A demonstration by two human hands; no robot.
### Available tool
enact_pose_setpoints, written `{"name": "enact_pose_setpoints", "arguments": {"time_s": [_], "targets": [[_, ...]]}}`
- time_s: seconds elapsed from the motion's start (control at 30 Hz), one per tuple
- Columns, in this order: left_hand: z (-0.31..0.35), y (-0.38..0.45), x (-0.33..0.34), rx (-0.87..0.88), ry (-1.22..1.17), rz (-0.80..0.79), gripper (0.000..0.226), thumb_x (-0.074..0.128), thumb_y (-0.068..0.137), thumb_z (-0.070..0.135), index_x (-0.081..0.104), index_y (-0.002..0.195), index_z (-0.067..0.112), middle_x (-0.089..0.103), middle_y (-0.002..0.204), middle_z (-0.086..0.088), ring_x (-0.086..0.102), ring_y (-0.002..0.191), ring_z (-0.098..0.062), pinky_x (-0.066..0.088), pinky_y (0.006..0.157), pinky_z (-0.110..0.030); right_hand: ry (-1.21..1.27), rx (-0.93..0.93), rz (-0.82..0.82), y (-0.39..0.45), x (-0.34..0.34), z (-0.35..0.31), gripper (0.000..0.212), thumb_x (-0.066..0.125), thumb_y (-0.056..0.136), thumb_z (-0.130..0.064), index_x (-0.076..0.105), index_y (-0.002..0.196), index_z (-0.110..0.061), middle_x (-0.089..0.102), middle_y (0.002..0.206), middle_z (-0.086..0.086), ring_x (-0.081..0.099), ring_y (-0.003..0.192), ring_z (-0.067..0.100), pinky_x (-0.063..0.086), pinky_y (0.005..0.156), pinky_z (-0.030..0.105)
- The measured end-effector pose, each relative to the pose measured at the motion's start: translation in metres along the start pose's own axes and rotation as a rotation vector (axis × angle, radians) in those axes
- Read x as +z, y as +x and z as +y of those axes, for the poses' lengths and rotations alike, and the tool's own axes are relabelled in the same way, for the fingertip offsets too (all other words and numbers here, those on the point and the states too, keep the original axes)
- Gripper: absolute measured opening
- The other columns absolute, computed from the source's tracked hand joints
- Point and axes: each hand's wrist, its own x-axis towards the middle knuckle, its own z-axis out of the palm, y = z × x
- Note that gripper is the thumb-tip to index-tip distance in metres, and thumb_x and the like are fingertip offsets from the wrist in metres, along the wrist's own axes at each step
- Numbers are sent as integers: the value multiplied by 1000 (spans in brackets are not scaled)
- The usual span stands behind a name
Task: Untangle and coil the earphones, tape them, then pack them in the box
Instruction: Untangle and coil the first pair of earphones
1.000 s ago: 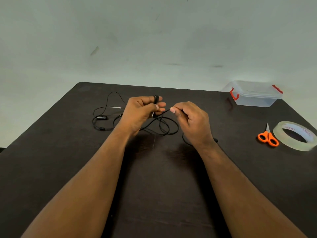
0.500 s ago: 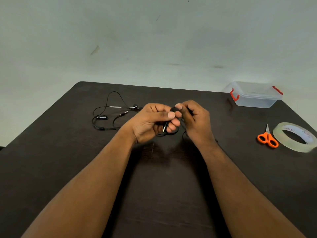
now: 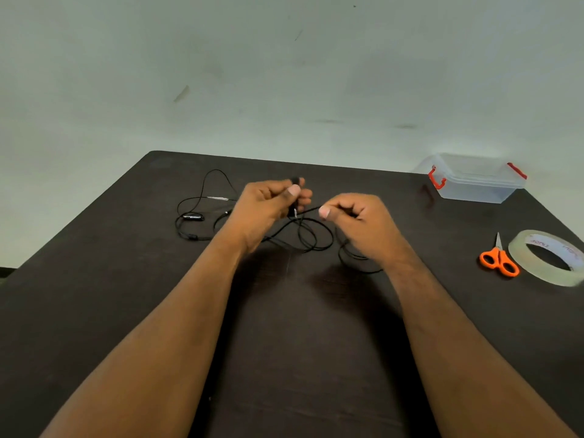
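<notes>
Black earphones [image 3: 316, 238] lie in loose loops on the dark table [image 3: 284, 343], with more cable and the inline remote off to the left. My left hand [image 3: 268, 207] grips a small wound bundle of the cable above the table. My right hand [image 3: 357, 222] pinches a taut strand of cable that runs across to the left hand. A clear tape roll [image 3: 546, 257] lies flat at the right edge. The clear box [image 3: 471, 181] with red latches stands at the far right corner, lid on.
Orange-handled scissors [image 3: 499, 259] lie just left of the tape roll. The table's far edge meets a pale wall. Loose cable loops also trail under my right wrist.
My hands, close together half a second ago, have drawn apart, and the strand between them is stretched out again. The left hand has risen slightly.
</notes>
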Motion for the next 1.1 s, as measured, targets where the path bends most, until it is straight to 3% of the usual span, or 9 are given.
{"name": "enact_pose_setpoints", "arguments": {"time_s": [0.2,0.33,0.43,0.53,0.67,0.77,0.87,0.93,1.1], "targets": [[-1,-8,12,-136,30,-340,29,61,88,24,71,103,2,72,94,-19,70,85,-26,56,75,-30,70,-3,171,-3,-13,8,8,76,80,-22,73,73,-20,70,72,2,63,68,27,50,62,36],[1,-11,13,-223,17,-477,9,70,82,17,75,84,10,72,80,-13,68,68,-15,56,66,-24,131,21,305,-8,-1,15,28,82,71,-29,65,63,-9,61,60,1,53,55,17,44,53,29],[2,-11,12,-253,-74,-525,8,70,82,16,75,83,9,71,76,-10,65,61,-13,54,60,-22,155,18,341,-8,9,13,32,79,76,-30,59,61,-9,55,57,3,46,54,7,38,50,20],[3,-9,17,-168,-333,-424,14,68,81,16,76,89,8,72,80,-8,65,63,-11,52,58,-18,215,70,339,-7,20,11,33,65,90,-30,58,63,-12,51,55,-3,47,55,4,38,52,22],[3,-2,15,-69,-699,-178,21,63,82,13,74,99,5,73,98,-10,70,79,-12,56,68,-19,85,66,135,-9,38,7,22,52,97,-29,64,84,-15,55,57,-7,50,49,4,43,51,26],[1,1,15,-37,-739,-66,23,62,83,10,70,104,5,72,105,-9,70,90,-12,55,72,-18,-11,-36,35,-9,42,5,15,59,92,-17,64,104,-23,62,65,-10,61,57,3,51,58,20],[3,5,11,3,-800,65,27,60,84,1,62,111,4,71,108,-9,69,98,-14,54,81,-21,-144,11,-89,-10,39,9,12,62,90,-15,65,100,-23,65,71,-11,65,65,3,56,67,27],[3,8,5,28,-741,180,28,58,86,-6,61,113,1,71,107,-10,69,99,-17,54,84,-23,-130,25,-76,-10,37,9,10,61,91,-16,66,97,-22,64,71,-12,63,64,3,54,65,27],[-2,4,12,118,-124,226,23,56,94,1,62,115,4,70,109,-12,68,102,-20,53,92,-31,-380,-224,-12,-9,34,3,14,59,93,-19,69,99,-12,67,82,-4,63,77,15,52,68,39]]}}
